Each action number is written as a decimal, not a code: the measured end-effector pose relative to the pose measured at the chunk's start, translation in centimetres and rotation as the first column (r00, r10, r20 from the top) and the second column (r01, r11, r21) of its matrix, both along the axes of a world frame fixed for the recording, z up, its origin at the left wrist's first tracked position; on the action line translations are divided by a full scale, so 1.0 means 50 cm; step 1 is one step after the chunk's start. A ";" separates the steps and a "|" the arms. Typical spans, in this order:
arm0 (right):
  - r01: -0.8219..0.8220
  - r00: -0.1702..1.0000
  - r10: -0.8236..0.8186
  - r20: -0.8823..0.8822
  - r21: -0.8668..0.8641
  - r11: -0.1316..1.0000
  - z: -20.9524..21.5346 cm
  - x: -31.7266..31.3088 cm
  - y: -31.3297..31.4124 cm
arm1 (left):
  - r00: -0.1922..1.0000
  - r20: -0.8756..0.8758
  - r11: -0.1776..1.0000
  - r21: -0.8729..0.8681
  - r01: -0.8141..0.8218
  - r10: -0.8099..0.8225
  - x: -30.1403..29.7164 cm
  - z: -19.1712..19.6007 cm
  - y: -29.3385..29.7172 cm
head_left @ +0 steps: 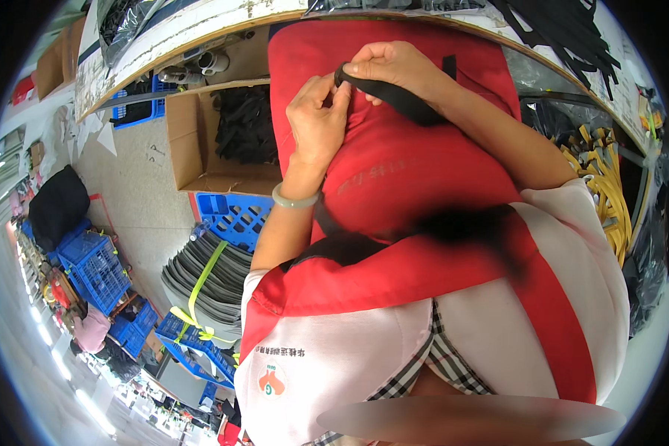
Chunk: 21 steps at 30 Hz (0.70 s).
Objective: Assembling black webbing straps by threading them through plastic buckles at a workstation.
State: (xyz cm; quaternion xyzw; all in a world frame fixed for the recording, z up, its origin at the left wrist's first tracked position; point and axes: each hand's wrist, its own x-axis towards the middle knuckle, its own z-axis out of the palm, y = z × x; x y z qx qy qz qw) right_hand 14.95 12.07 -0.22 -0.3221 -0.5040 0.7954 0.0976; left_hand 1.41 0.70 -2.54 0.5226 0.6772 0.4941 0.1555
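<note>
One surface (201, 22): whitish with a wooden edge, it runs across beyond the far end of the red apron (405, 160); loose black strips (565, 37) lie on it, past the apron's far right corner.
Apron: spread over the person's lap, it is the landmark for every other place given here.
Cardboard box (183, 141): open, just left of the apron, with black pieces (245, 123) inside.
Grey bundle (208, 279): left of the apron's near part, layered and bound with a yellow-green tie (209, 276).
Yellow strips (609, 201): hanging in a bunch to the right of the apron.
Black strap (403, 100): held above the apron's far half; its long axis slants from the fingertips, far left, toward the near right, where it passes out of sight by the right forearm (where it ends I cannot tell).
Right hand (392, 63): above the apron's far middle, its grip closed, thumb and fingers pinching the strap near the tip.
Left hand (318, 119): above the apron's far left, its grip drawn to a small pinch at that tip.
Strap tip (341, 76): curled, pointing away and left; the step looks like shaping or lining up this end by fingertip, and the next move calls for a steady pinch and fine adjustment.
</note>
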 end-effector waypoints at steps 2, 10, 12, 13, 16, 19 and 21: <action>0.017 1.000 -0.017 -0.002 0.010 1.000 -0.007 0.000 0.002 | 1.000 0.017 1.000 -0.019 -0.004 0.004 0.000 -0.002 0.001; 0.029 0.999 -0.029 0.019 0.023 0.999 -0.014 -0.005 0.002 | 0.997 0.059 0.999 -0.018 0.045 -0.044 0.006 -0.010 0.000; 0.048 0.999 -0.048 0.006 0.020 0.999 -0.012 -0.009 0.003 | 0.996 0.068 0.998 -0.032 0.057 -0.055 0.009 -0.015 -0.001; 0.064 0.998 -0.064 -0.007 0.018 0.998 -0.010 -0.012 0.003 | 0.976 0.213 0.997 -0.063 0.049 -0.035 0.009 -0.024 -0.002; 0.087 0.996 -0.089 0.015 0.089 0.992 -0.012 -0.015 0.003 | 0.928 0.373 0.994 -0.094 0.051 -0.012 0.012 -0.032 -0.004; 0.084 0.996 -0.089 0.011 0.218 0.972 -0.029 -0.014 0.003 | 0.937 0.350 0.992 -0.108 0.062 -0.020 0.013 -0.022 -0.005; 0.073 0.995 -0.090 0.052 0.259 0.963 -0.032 -0.009 0.004 | 0.951 0.306 0.990 -0.123 0.070 -0.029 0.014 -0.012 -0.006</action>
